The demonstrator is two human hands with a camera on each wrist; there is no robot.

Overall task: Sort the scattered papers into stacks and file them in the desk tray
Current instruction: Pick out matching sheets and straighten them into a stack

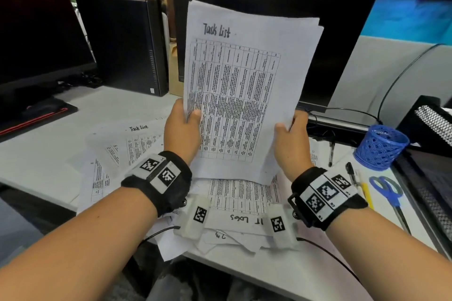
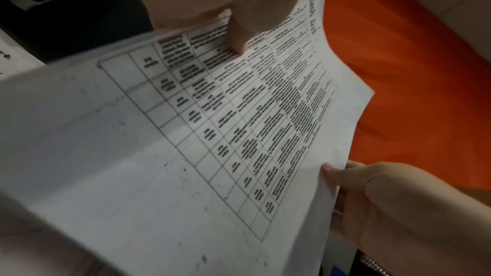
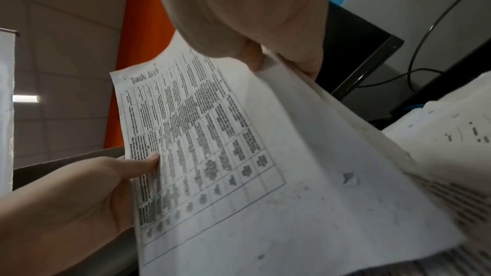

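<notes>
A stack of white "Task List" sheets [image 1: 244, 85] stands upright above the desk, its printed table facing me. My left hand [image 1: 182, 127] grips the stack's left edge, thumb on the front. My right hand [image 1: 291, 137] grips the right edge the same way. The same stack [image 2: 212, 133] fills the left wrist view, and the right wrist view shows the stack [image 3: 252, 165] too, with each thumb pressed on the print. More scattered papers [image 1: 137, 149] lie on the desk below, one marked "IT Logs" [image 1: 247, 221]. A black mesh desk tray [image 1: 433, 124] stands at the far right.
A blue mesh pen cup [image 1: 380, 146], blue scissors [image 1: 391, 193], a yellow pencil [image 1: 365, 193] and black pens [image 1: 351, 173] lie at the right. Two dark monitors [image 1: 36, 32] and a black computer case [image 1: 124, 44] stand behind. The white desk's front edge [image 1: 269, 281] is near me.
</notes>
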